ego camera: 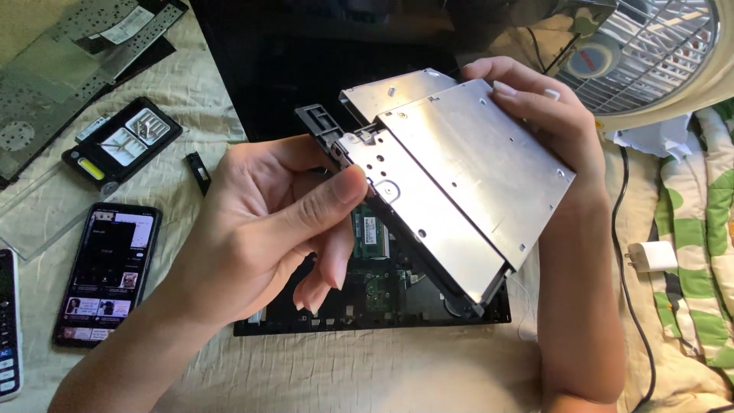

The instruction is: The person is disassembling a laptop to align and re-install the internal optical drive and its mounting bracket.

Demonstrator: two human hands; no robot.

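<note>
I hold a flat silver optical drive (459, 168) tilted in the air above an opened black laptop base (397, 298). My left hand (267, 222) pinches the drive's near left corner by its black bracket (321, 126), thumb on top. My right hand (550, 115) grips the drive's far right edge, fingers curled over the metal cover. Green memory modules (371, 233) show in the laptop under the drive.
A smartphone (107, 271) with a lit screen lies at the left, a second device (8, 321) at the far left edge. A black screwdriver-bit case (122, 145) and a detached keyboard (76, 61) lie at upper left. A fan (657, 53), white charger (651, 256) and cable are at right.
</note>
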